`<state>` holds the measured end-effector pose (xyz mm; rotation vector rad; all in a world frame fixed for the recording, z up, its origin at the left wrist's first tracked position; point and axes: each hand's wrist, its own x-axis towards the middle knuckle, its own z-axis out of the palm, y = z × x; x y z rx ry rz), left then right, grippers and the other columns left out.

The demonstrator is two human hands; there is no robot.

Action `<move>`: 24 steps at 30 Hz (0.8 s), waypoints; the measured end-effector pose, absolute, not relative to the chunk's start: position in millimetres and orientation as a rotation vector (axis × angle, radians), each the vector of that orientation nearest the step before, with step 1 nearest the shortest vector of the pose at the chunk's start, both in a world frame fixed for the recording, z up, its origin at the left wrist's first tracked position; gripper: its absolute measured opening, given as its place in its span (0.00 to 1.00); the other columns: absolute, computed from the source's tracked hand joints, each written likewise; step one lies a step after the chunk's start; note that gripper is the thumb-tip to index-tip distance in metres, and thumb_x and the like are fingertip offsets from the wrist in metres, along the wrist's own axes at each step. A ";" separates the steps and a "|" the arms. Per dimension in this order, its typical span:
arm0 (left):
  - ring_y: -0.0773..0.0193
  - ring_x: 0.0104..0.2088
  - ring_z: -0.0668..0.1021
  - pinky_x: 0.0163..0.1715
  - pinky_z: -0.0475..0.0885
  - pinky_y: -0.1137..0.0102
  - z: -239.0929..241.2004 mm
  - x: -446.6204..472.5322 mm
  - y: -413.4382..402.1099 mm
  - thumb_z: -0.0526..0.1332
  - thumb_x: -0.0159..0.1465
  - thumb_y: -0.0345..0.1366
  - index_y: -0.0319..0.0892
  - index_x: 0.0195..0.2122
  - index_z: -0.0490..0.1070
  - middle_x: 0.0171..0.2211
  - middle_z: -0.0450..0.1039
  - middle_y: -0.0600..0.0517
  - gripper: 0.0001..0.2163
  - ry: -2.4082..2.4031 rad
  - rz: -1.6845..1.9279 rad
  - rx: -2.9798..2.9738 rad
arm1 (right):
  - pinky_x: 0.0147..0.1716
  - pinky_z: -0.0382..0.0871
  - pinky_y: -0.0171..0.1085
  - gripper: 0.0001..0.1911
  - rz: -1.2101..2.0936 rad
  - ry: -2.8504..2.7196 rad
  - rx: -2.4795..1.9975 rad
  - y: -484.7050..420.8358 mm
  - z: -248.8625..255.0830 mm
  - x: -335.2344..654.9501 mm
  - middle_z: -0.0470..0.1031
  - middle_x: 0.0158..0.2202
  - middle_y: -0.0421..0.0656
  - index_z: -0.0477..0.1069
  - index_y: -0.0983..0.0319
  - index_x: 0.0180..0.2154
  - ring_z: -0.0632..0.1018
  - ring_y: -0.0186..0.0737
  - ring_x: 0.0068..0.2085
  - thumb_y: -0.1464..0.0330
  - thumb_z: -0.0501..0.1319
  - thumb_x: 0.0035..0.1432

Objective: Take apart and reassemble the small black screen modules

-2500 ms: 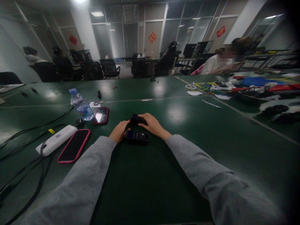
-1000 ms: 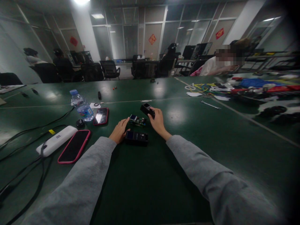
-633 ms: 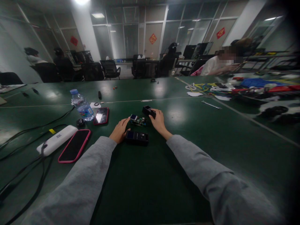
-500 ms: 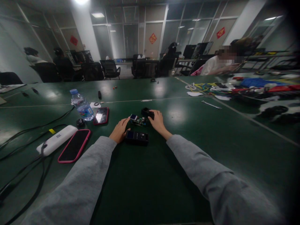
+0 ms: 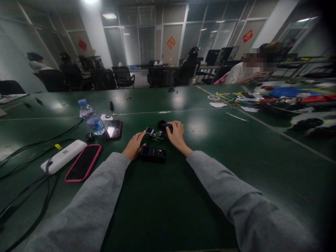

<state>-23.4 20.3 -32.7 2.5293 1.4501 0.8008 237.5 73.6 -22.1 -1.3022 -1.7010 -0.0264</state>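
On the green table [image 5: 168, 210] my right hand [image 5: 175, 134] is closed on a small black cover [image 5: 163, 125], held low just behind a bare green circuit board [image 5: 155, 134] with a small screen. My left hand [image 5: 133, 147] rests on the table with fingers stretched, touching the left end of a black device [image 5: 153, 154] that lies flat in front of the board. Both arms wear grey sleeves.
At left lie a pink-cased phone [image 5: 83, 162], a white power bank [image 5: 63, 156] with black cables, a red-cased phone [image 5: 113, 129] and a water bottle [image 5: 91, 118]. A cluttered pile of parts [image 5: 286, 96] fills the far right, where another person sits. Chairs and people are at the back.
My right hand lifted the black cover off the circuit board, raised it to the right, then lowered it back toward the table behind the board. My left hand stayed by the black device.
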 end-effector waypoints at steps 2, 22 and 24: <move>0.50 0.61 0.64 0.56 0.66 0.52 -33.7 -23.4 21.0 0.56 0.65 0.38 0.45 0.68 0.44 0.62 0.57 0.41 0.31 1.450 0.806 2.537 | 0.48 0.62 0.53 0.13 -0.062 -1.711 -1.258 68.3 -16.7 236.0 0.63 0.49 0.50 0.70 0.59 0.47 0.64 0.53 0.52 0.67 0.54 0.61; 0.51 0.60 0.66 0.57 0.65 0.51 -31.8 -22.9 17.9 0.57 0.64 0.34 0.51 0.67 0.44 0.61 0.56 0.42 0.32 1.407 0.850 2.554 | 0.46 0.65 0.46 0.14 -0.044 -2.078 -1.014 49.5 -6.4 229.1 0.72 0.43 0.48 0.68 0.61 0.49 0.72 0.47 0.45 0.69 0.48 0.66; 0.51 0.60 0.66 0.57 0.65 0.51 -32.5 -22.9 18.1 0.57 0.65 0.35 0.51 0.68 0.43 0.61 0.56 0.42 0.33 1.414 0.846 2.562 | 0.46 0.66 0.45 0.14 -0.022 -2.077 -1.001 47.4 -5.2 228.9 0.72 0.43 0.47 0.68 0.60 0.49 0.73 0.46 0.44 0.69 0.48 0.66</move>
